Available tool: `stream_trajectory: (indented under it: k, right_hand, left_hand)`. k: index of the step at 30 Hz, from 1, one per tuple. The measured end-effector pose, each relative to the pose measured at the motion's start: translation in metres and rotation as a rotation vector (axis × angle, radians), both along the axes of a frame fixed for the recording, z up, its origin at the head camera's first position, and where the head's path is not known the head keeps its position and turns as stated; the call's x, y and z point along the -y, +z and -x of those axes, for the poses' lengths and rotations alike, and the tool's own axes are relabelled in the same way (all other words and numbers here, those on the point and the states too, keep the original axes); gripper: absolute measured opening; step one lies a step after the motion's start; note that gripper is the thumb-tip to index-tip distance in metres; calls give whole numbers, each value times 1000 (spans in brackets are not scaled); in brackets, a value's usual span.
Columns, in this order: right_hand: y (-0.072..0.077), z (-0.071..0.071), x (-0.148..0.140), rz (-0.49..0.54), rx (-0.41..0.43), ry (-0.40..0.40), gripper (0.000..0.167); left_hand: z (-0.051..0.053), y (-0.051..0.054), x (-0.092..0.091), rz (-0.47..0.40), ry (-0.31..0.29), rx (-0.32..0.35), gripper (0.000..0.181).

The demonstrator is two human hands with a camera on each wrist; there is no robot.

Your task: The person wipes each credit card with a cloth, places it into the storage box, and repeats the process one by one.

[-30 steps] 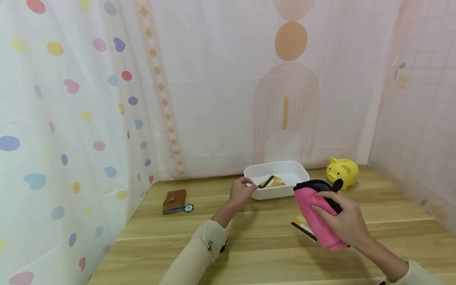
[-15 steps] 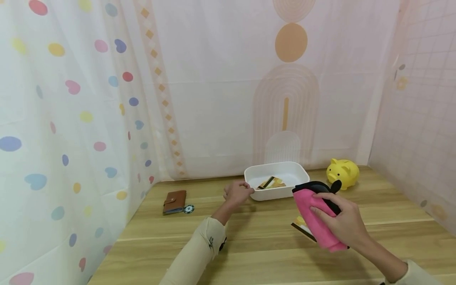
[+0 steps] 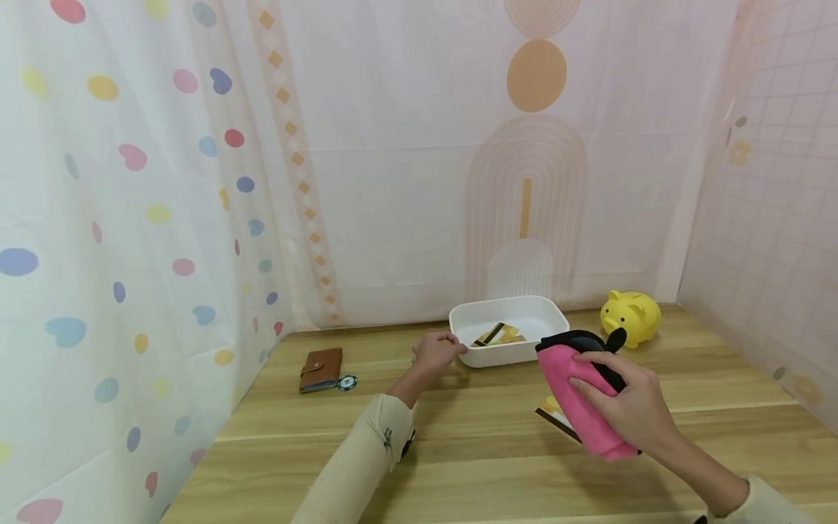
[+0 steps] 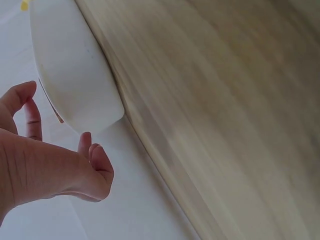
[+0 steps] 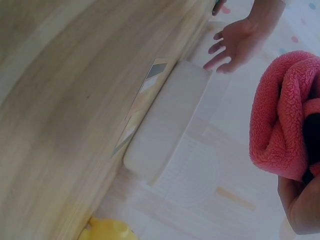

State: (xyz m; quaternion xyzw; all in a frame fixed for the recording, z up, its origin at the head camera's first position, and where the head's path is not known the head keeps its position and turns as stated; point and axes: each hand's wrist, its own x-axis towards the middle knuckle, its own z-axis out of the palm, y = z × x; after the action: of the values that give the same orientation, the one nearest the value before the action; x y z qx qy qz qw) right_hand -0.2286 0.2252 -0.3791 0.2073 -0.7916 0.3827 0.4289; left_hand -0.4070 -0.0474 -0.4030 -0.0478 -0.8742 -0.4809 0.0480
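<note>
Currently, right hand [image 3: 633,407] grasps folded pink fleece cloth with black trim [image 3: 581,397], pink side jutting left of the grip, above brown wooden table [image 3: 471,455]; left hand [image 3: 437,354], fingers loose, beside white rectangular tray [image 3: 504,355].

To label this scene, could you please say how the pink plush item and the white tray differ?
The pink plush item is fuzzy with black trim; the white tray looks smooth and plain. The pink plush item is held in the right grip; the white tray stands on the table. Both are right of the brown wallet.
</note>
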Motion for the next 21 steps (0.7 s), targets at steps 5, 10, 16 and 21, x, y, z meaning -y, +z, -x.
stream_trajectory:
  k: [5, 10, 16, 21]
  right_hand:
    - [1, 0, 0, -1, 3, 1, 43]
    - [2, -1, 0, -9, 0, -3, 43]
    - [1, -1, -1, -1, 8, -4, 43]
    - [0, -1, -2, 5, 21, -13, 43]
  left_hand:
    - [1, 0, 1, -8, -14, 15, 12]
    - [3, -3, 2, 13, -22, 29, 16]
    - [6, 0, -1, 166, -176, 19, 68]
    - [1, 3, -5, 166, -188, -24, 66]
